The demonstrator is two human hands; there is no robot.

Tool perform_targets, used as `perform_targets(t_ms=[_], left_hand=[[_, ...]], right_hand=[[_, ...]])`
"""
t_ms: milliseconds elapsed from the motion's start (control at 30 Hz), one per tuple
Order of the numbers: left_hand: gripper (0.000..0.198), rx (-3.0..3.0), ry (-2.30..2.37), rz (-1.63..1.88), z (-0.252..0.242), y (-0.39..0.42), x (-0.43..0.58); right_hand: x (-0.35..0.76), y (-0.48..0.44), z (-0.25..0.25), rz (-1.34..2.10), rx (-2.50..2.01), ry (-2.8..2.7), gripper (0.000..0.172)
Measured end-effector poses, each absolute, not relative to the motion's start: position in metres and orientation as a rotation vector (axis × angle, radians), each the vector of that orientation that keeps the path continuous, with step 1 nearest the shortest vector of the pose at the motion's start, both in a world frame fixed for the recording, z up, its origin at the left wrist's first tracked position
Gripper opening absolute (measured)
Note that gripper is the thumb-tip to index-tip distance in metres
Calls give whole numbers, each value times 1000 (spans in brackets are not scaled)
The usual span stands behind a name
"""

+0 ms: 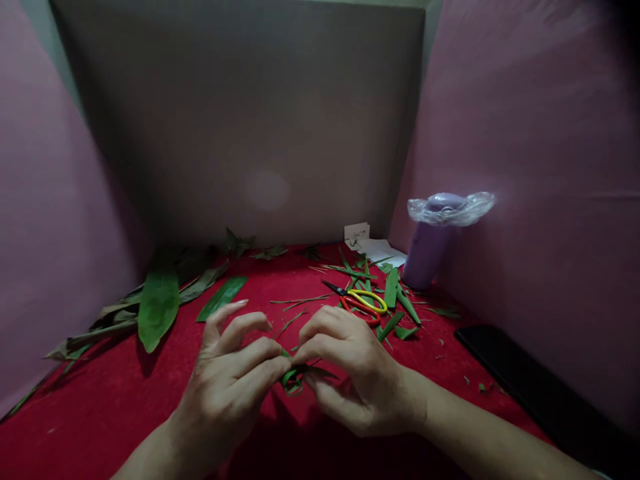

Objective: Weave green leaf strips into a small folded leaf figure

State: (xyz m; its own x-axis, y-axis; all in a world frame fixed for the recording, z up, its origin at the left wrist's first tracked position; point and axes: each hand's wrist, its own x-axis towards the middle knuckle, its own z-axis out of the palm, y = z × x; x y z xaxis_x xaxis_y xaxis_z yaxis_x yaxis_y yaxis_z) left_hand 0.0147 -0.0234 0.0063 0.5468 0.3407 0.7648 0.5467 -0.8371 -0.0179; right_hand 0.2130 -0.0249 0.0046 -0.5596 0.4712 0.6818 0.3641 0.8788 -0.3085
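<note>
A small folded green leaf piece sits at lower centre of the frame, raised between the fingertips. The left hand has it in a thumb-and-finger grip; the right hand pinches its other side, so the two probably steady the folds against springing open. The right thumb's exact contact is hard to tell.

Just beyond the right hand, the scissors lie with their handles towards it, likely for easy reach, amid cut leaf strips. At mid-left a broad leaf rests on drier leaves.

The red surface gives most elbow room at lower left. On the right, a black flat object, a purple cup and the pink wall limit sideways movement.
</note>
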Motion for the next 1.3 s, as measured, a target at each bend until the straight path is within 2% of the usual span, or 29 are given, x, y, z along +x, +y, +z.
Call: perform_targets(t_ms=[267,467,600,700,933,1100,1300], left_hand=[[21,-2577,-770,-1116,6,-23,17],[22,-2580,-786,-1068,9,-22,11],[19,-2619,-868,-1150,9,-17,6],[21,-2674,-916,-1181,7,-16,5],[15,-2794,-1013,-1358,4,-15,7],[7,-2878,-1192,-1424,3,-13,9],[9,-2905,-1423,-1575,-1,-9,7]], right_hand=[[210,-24,2,26,-551,-2270,10],[210,-27,3,18,-632,-2175,14],[210,-28,2,-7,-694,-2071,8],[207,-29,-2,-39,-751,-2046,11],[202,-29,-8,59,-828,-1967,2],[201,-28,-8,-32,-831,-1945,7],[201,-31,-6,34,-883,-1994,6]])
